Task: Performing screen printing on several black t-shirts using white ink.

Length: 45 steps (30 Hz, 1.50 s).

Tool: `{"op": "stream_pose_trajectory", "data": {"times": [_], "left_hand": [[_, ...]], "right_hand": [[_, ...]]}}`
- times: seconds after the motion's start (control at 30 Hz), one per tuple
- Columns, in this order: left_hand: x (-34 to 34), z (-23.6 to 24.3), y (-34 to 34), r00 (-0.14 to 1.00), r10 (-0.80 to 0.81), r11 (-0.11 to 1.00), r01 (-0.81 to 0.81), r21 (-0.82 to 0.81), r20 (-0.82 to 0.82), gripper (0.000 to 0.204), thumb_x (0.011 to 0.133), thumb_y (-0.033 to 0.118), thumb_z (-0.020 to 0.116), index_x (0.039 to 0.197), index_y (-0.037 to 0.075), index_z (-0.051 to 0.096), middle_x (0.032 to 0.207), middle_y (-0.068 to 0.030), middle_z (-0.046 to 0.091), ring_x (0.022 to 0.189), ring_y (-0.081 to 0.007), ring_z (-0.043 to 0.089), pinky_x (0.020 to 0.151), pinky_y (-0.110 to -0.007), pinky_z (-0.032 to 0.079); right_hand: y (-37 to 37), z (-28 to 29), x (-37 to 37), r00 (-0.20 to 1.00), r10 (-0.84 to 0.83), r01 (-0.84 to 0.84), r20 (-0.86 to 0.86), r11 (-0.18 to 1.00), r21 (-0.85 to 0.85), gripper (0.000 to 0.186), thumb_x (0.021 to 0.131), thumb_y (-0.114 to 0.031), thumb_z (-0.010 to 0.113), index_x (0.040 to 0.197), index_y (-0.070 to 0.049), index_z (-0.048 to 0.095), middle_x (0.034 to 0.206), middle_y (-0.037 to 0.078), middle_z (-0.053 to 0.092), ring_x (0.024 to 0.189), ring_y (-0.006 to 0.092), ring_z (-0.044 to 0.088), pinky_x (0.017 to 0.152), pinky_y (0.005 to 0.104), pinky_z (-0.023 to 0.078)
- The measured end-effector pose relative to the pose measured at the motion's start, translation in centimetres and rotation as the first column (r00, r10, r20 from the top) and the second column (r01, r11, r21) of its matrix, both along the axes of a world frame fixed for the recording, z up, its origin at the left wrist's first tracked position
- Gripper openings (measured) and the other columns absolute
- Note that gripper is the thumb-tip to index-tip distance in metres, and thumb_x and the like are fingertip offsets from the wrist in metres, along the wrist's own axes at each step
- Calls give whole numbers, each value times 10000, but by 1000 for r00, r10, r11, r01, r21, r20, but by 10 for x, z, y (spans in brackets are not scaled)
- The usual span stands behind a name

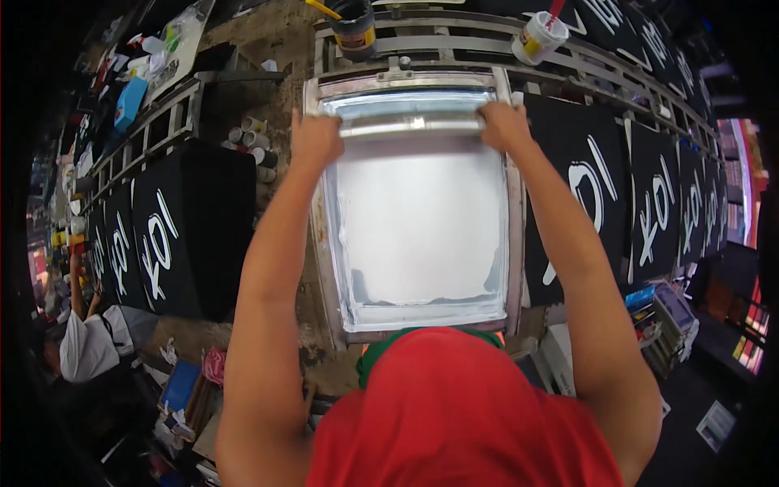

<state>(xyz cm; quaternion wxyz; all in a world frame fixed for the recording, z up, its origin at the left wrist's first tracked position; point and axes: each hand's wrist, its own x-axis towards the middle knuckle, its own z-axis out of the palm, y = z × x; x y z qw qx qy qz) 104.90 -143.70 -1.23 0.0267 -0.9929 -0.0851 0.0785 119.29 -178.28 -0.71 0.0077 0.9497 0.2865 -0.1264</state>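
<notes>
A silvery squeegee (414,126) lies across the far end of a screen-printing frame (514,235). My left hand (318,138) is closed around its left end, and my right hand (503,126) grips the right end. White ink covers most of the screen mesh (418,219), with greyish smears toward its near corners. Beyond the squeegee, a pale bluish strip of the screen shows. Both my arms stretch forward over the frame, elbows out. Whatever lies beneath the screen is hidden.
Black printed fabric panels (653,199) line the right; more black panels (154,235) hang left. Behind the frame stand a dark ink pot (353,36) and a white tub (540,39). Small cans (253,134) cluster left of the frame. Another person (93,345) is at far left.
</notes>
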Motion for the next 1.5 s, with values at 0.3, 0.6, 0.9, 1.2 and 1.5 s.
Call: {"op": "stream_pose_trajectory", "data": {"times": [0.3, 0.6, 0.9, 1.2, 1.5], "left_hand": [[-337, 4, -122, 996, -58, 934, 32, -357, -65, 508, 630, 182, 810, 1134, 168, 750, 1067, -59, 711, 1158, -277, 614, 1222, -604, 234], [-70, 19, -23, 998, -56, 994, 58, -94, 26, 369, 766, 133, 676, 1114, 212, 768, 1053, -70, 764, 1047, -279, 708, 1219, -587, 251], [-15, -6, -10, 993, 39, 997, -31, -70, 112, 432, 760, 135, 643, 1167, 208, 767, 1163, -103, 746, 1083, -367, 669, 1198, -573, 302], [-314, -4, -119, 1000, -18, 965, 21, -260, 14, 351, 719, 142, 705, 1064, 151, 769, 1080, -71, 744, 1113, -326, 619, 1192, -572, 286], [-315, 24, -113, 998, 1, 890, 27, -455, 62, 525, 694, 468, 883, 992, 83, 686, 982, -113, 621, 1054, -329, 549, 966, -486, 385]], "right_hand": [[-153, 7, -328, 963, 31, -14, -269, 998, 63, 456, 665, -135, 749, 1120, -137, 718, 1148, 76, 704, 1126, 273, 640, 1087, 600, 320], [-55, 8, -70, 999, 49, -51, 21, 992, 116, 366, 727, -201, 711, 1079, -124, 779, 1033, 137, 748, 1045, 297, 698, 1072, 533, 371], [-18, -4, -13, 999, -38, 35, 29, 996, 84, 421, 755, -130, 652, 1158, -173, 763, 1178, 75, 722, 1153, 259, 657, 1026, 533, 387], [-150, 0, -314, 992, 5, 15, -128, 987, 159, 336, 718, -109, 672, 1040, -154, 759, 1068, 59, 727, 1071, 270, 645, 1035, 566, 334], [-157, 16, -300, 977, 72, 2, -203, 939, 343, 557, 629, -345, 932, 1043, -55, 699, 1031, 180, 712, 993, 392, 677, 916, 461, 494]]}}
